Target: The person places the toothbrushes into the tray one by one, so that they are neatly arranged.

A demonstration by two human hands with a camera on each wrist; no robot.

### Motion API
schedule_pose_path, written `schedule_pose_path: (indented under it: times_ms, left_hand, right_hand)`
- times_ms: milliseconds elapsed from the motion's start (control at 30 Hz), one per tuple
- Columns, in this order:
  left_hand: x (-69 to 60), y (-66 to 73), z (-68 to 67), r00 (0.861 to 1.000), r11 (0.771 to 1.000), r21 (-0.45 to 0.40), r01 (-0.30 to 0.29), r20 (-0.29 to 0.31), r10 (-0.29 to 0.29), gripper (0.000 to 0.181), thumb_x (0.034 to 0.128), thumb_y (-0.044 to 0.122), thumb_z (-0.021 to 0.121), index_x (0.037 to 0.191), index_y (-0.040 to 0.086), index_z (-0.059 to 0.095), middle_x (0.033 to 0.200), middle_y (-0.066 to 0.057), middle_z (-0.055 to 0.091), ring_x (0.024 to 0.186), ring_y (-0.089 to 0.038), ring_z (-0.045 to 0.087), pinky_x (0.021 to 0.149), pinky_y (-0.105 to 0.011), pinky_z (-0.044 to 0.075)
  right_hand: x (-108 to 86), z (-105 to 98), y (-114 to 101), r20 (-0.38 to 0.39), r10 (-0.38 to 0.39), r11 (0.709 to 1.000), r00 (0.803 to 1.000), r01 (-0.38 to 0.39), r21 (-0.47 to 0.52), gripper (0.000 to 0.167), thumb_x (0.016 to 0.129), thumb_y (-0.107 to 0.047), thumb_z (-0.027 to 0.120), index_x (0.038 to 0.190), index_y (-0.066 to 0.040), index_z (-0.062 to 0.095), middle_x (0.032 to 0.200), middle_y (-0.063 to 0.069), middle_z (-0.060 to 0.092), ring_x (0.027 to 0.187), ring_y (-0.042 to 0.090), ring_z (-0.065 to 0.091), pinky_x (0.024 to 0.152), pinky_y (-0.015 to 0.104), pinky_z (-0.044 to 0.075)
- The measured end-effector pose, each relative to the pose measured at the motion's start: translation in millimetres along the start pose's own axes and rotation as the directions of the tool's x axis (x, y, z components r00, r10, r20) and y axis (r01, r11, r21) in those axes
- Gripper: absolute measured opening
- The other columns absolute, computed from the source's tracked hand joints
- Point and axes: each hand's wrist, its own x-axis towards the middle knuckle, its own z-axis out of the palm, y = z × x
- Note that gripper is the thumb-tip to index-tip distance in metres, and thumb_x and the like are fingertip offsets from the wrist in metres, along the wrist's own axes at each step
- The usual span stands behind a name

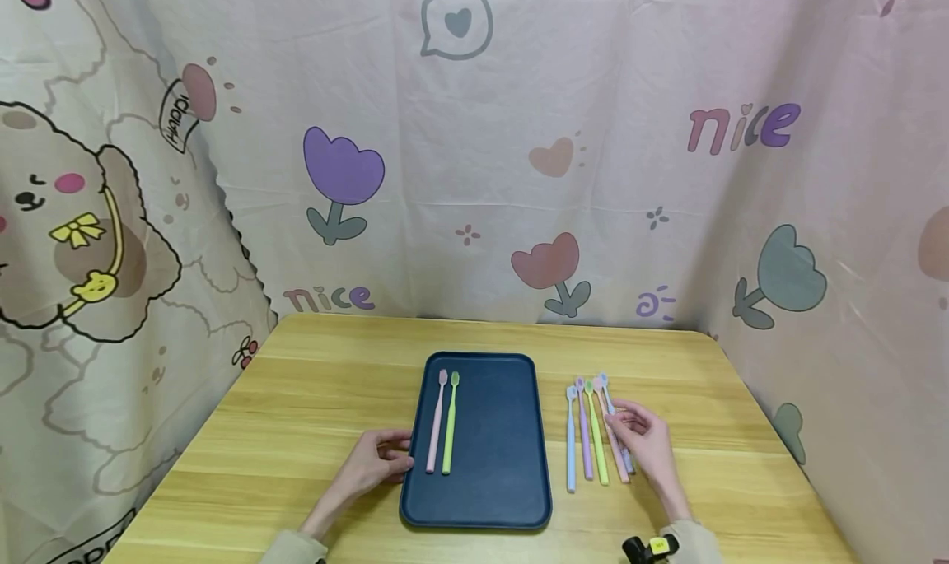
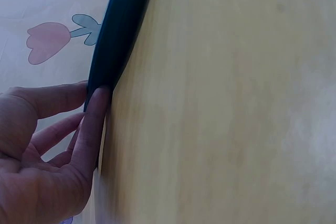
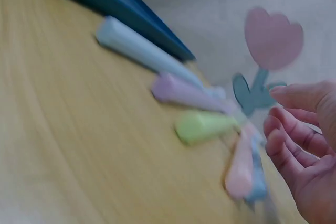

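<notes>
My left hand [image 1: 371,463] pinches the left rim of a dark blue tray [image 1: 497,440], with thumb and fingers at its edge in the left wrist view. On the tray's left side lie a pink toothbrush [image 1: 436,428] and a green toothbrush [image 1: 450,428]. To the right of the tray, my right hand [image 1: 647,440] hovers beside a row of toothbrushes, its fingers loosely bent and holding nothing in the right wrist view. That row has a blue toothbrush [image 1: 571,440], a purple one [image 1: 585,436], a green one [image 1: 598,440] and a pink one [image 1: 615,445]; another blue toothbrush [image 1: 605,389] is partly hidden.
Everything lies on a wooden table [image 1: 311,383]. A patterned curtain [image 1: 460,177] hangs behind the table and along its sides. A black and yellow device [image 1: 651,547] is strapped to the right wrist.
</notes>
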Motion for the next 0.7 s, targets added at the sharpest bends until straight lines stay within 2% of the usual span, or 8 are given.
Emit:
schedule_pose_path:
  times_ms: [133, 367, 467, 700]
  left_hand:
    - [0.0, 0.1, -0.1, 1.0, 1.0, 0.003, -0.005, -0.002, 0.005, 0.052, 0.0875, -0.001, 0.071, 0.133, -0.019, 0.052, 0.117, -0.033, 0.065, 0.091, -0.024, 0.071, 0.068, -0.038, 0.064]
    - [0.2, -0.1, -0.5, 1.0, 1.0, -0.006, -0.021, 0.003, 0.021, 0.052, 0.0875, -0.001, 0.071, 0.132, -0.02, 0.052, 0.116, -0.034, 0.065, 0.091, -0.024, 0.072, 0.068, -0.038, 0.064]
    - [-0.2, 0.0, -0.7, 1.0, 1.0, -0.01, -0.024, 0.007, 0.024, 0.052, 0.0875, -0.001, 0.071, 0.132, -0.02, 0.052, 0.116, -0.034, 0.065, 0.09, -0.024, 0.071, 0.068, -0.037, 0.064]
    - [1.0, -2.8, -0.1, 1.0, 1.0, -0.003, -0.014, 0.005, 0.014, 0.052, 0.0878, -0.001, 0.071, 0.133, -0.019, 0.052, 0.117, -0.034, 0.065, 0.091, -0.025, 0.071, 0.068, -0.038, 0.064]
  right_hand:
    - [0.9, -11, 8, -0.052, 0.028, 1.0, 0.998, -0.028, -0.01, 0.038, 0.088, -0.002, 0.075, 0.12, 0.015, 0.062, 0.078, -0.014, 0.07, 0.068, -0.003, 0.063, 0.057, 0.015, 0.052]
    - [2.7, -19, 20, -0.092, 0.059, 0.996, 0.994, -0.064, -0.061, 0.039, 0.087, -0.005, 0.076, 0.121, 0.011, 0.065, 0.081, -0.006, 0.072, 0.072, -0.006, 0.062, 0.064, 0.011, 0.052]
    - [3.1, -19, 22, -0.076, 0.064, 0.993, 0.995, -0.071, -0.099, 0.037, 0.087, -0.007, 0.077, 0.12, 0.008, 0.066, 0.083, -0.002, 0.072, 0.073, -0.006, 0.061, 0.066, 0.012, 0.052]
    - [2.1, -21, 23, -0.014, 0.079, 0.982, 0.997, -0.081, -0.173, 0.038, 0.089, -0.014, 0.077, 0.12, 0.005, 0.068, 0.084, 0.0, 0.069, 0.072, -0.003, 0.058, 0.063, 0.015, 0.05]
